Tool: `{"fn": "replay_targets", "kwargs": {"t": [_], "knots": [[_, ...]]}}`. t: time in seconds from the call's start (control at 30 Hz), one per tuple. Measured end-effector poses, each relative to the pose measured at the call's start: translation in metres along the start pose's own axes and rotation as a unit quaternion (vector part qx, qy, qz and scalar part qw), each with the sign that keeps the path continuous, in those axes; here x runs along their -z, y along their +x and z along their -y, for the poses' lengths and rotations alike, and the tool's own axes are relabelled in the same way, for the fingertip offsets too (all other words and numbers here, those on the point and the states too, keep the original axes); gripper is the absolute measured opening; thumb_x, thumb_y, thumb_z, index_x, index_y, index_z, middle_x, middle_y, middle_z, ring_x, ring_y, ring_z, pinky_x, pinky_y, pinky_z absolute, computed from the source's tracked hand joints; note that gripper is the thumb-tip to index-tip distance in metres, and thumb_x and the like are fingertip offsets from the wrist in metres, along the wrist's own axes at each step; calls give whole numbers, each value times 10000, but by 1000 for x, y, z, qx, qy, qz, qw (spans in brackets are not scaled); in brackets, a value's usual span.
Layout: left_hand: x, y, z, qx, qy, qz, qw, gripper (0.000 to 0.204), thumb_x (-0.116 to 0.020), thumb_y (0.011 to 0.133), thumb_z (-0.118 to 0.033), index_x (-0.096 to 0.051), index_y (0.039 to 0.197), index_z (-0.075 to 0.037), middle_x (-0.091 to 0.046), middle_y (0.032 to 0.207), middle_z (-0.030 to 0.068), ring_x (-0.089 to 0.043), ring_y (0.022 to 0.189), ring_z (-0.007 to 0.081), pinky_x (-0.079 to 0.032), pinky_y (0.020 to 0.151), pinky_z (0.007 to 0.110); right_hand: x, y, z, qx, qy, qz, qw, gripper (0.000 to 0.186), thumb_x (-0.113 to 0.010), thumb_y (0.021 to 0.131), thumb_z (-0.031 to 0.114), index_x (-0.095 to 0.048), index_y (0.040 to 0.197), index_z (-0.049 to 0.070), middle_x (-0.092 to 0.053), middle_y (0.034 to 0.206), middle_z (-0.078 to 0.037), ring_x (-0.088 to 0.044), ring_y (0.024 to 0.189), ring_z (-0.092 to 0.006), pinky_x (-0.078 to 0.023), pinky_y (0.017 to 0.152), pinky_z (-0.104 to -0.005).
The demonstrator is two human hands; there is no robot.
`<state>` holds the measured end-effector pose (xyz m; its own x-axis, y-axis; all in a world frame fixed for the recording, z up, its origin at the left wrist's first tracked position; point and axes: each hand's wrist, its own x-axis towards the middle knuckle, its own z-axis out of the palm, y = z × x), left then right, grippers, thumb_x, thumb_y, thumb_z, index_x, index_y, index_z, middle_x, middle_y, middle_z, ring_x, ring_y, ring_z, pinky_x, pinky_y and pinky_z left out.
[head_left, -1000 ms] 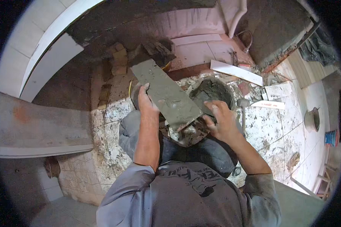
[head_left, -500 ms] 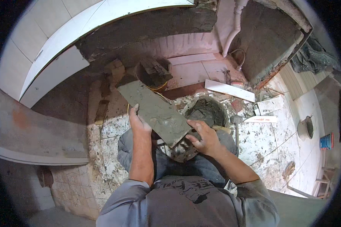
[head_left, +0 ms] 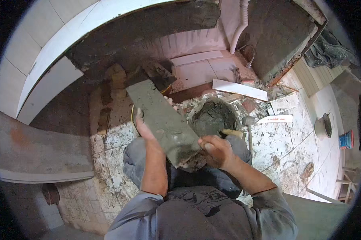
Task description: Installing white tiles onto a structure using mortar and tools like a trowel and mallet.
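- The left hand [head_left: 145, 129] clamps the mortar-coated tile [head_left: 159, 112] across its width, thumb on one edge, fingertips [head_left: 171, 105] at the other.
- The right hand [head_left: 217, 152], fingers curled, meets the tile's near right corner; whether it grips, I cannot tell.
- Just beyond the right hand stands a mortar bucket [head_left: 236, 120].

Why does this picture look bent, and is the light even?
Head view: the fisheye lens bows the white band upper left; head view: light is uneven, bright floor tiles at right, a shadowed left recess and a dull mortar-covered slab.
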<state>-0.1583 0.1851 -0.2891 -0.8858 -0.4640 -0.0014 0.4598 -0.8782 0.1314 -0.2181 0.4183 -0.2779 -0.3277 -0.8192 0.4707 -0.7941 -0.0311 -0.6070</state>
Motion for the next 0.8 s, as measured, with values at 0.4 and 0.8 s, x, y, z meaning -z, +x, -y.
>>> {"fn": "replay_targets", "kwargs": {"t": [0.4,0.8], "knots": [[69,4,1,-25,88,-163,982,645,-500,850,-461,-444,1300,-3,-547,1194,223,-551,1075,387,-421,940,558,1,-37,-199,-394,-290,359,795,351,-680,763,299,-673,993,34,-673,1012,-185,-658,935,-346,-522,787,-465],[97,23,22,-77,128,-240,959,472,-525,845,-399,-550,1104,-5,-589,1023,122,-558,998,295,-439,869,486,42,-52,-162,-414,-264,302,817,319,-634,748,241,-646,982,24,-658,932,-242,-643,896,-389,-510,774,-447]]}}
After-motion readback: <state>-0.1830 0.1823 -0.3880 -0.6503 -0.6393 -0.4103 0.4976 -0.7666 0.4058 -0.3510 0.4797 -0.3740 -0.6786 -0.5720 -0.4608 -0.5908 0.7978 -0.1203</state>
